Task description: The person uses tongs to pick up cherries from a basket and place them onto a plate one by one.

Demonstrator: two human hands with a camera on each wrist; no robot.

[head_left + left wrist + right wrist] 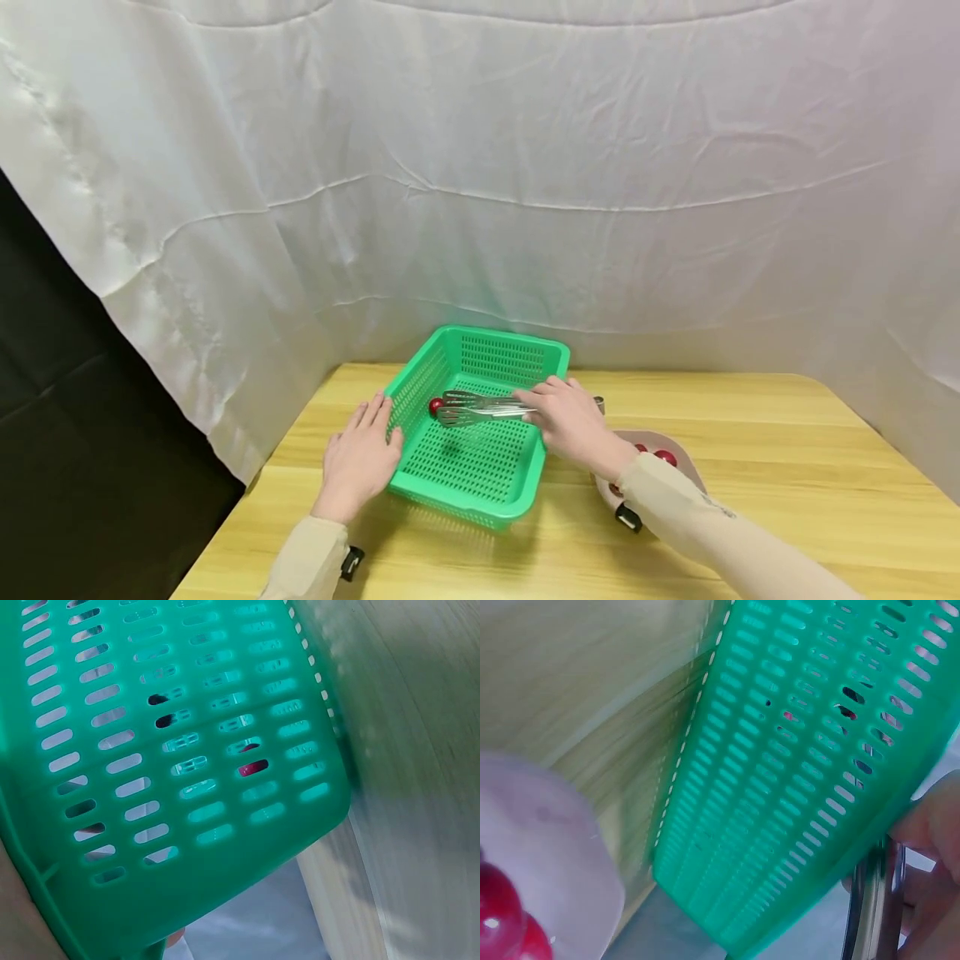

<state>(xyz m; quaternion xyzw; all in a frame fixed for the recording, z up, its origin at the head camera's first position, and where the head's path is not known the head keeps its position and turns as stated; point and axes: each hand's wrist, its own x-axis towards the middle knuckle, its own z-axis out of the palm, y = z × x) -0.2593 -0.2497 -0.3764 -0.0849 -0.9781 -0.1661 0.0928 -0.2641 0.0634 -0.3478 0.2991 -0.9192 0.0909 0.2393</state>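
My right hand (pixel 566 417) grips metal tongs (pixel 487 412) above a green slotted basket (pixel 457 500). The tongs point left, their slotted tips apart. Right by those tips is a shiny, cherry-like red fruit (pixel 437 407); I cannot tell whether they touch it. Through the slots in the left wrist view, a bit of red fruit (pixel 253 768) shows. My left hand (pixel 362 458) rests on the basket's left rim, fingers straight, thumb reaching over the edge. At the right, a pale bowl (pixel 547 817) holds several similar red fruits (pixel 499 915), partly hidden under my right forearm.
The basket stands on a wooden table (pixel 787 467), near its back edge. White cloth (pixel 525 167) hangs behind and at the sides, and a dark area (pixel 67 417) lies to the left. The bowl sits close to the basket's right side.
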